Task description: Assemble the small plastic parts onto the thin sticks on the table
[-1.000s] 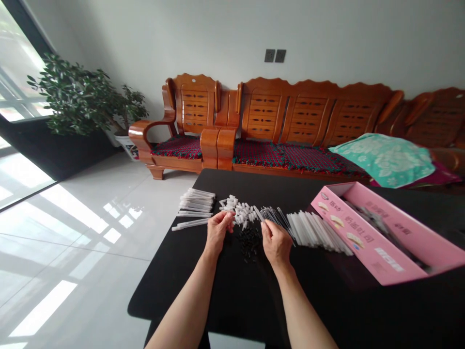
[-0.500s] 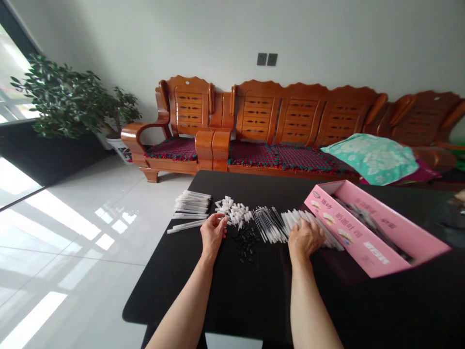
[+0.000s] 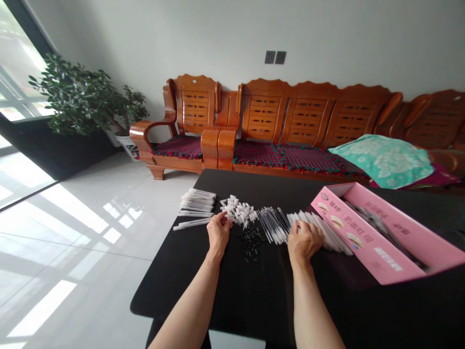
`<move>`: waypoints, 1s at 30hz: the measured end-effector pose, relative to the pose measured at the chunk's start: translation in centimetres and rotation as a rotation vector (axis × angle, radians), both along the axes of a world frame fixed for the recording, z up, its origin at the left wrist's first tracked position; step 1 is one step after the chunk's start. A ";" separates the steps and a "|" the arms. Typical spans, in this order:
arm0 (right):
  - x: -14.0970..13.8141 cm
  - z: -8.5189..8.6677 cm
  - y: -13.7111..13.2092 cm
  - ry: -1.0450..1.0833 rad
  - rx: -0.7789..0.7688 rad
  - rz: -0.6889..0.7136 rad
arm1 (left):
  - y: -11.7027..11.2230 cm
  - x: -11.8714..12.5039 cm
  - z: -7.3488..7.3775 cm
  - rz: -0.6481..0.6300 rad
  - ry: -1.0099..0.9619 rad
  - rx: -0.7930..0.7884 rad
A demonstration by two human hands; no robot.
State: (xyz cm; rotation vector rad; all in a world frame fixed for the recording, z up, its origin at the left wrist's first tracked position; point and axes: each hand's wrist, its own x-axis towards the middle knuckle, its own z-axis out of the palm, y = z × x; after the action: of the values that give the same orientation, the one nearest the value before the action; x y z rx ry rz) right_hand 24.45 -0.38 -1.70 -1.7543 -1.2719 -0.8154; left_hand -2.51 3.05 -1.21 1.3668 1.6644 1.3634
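Note:
My left hand (image 3: 219,233) is closed, thumb and fingertips together at the near left edge of a heap of short white pen caps (image 3: 238,209). Whatever is in that pinch is too small to make out. Small black plugs (image 3: 250,242) are scattered just right of its wrist. On the right, my right hand (image 3: 305,241) curls its fingers over a row of white pen barrels (image 3: 330,232), with thumb and forefinger closed on a barrel partly hidden by the hand. Between the hands lie thin pen refills (image 3: 273,225). Left of my left hand lies a stack of white pens (image 3: 197,201).
An open pink box (image 3: 366,242) with grey contents stands right of the barrels on the black table (image 3: 265,295). Behind the table is a wooden sofa (image 3: 265,111) with a turquoise cloth (image 3: 390,157). A potted plant (image 3: 83,99) stands at left.
The view has shifted slightly left, so the scene sits further right. My right hand stays at the barrels with its fingers more closed; my left hand keeps its pinch by the caps.

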 end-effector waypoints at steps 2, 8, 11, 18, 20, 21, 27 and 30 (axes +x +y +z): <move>-0.7 0.0 0.0 -0.006 -0.009 0.033 | 0.2 0.0 -0.1 0.002 0.038 0.017; -2.0 0.3 -0.2 0.001 -0.033 0.118 | 0.0 -0.4 -0.1 -0.008 0.098 0.056; -2.1 0.3 -0.4 0.009 -0.038 0.138 | -0.1 -0.7 -0.2 0.026 0.134 0.071; -2.0 0.4 -0.5 0.005 -0.027 0.157 | -0.5 -3.1 1.0 0.205 0.379 0.074; -2.1 0.4 -0.6 0.013 -0.027 0.153 | -0.7 -3.9 1.5 0.277 0.446 0.012; -2.1 0.4 -0.6 0.019 -0.030 0.151 | -0.8 -4.2 1.7 0.296 0.473 -0.027; -2.0 0.4 -0.7 0.018 -0.040 0.145 | -1.2 -4.3 2.2 0.248 0.556 -0.191; -2.0 0.3 -0.6 0.016 -0.041 0.156 | -1.3 -4.1 2.3 0.219 0.580 -0.206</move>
State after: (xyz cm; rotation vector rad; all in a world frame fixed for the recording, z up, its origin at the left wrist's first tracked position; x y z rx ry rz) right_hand 22.41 -1.00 -1.36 -1.6667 -1.4040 -0.6888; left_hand -6.58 1.71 1.12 1.5847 2.3163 0.9090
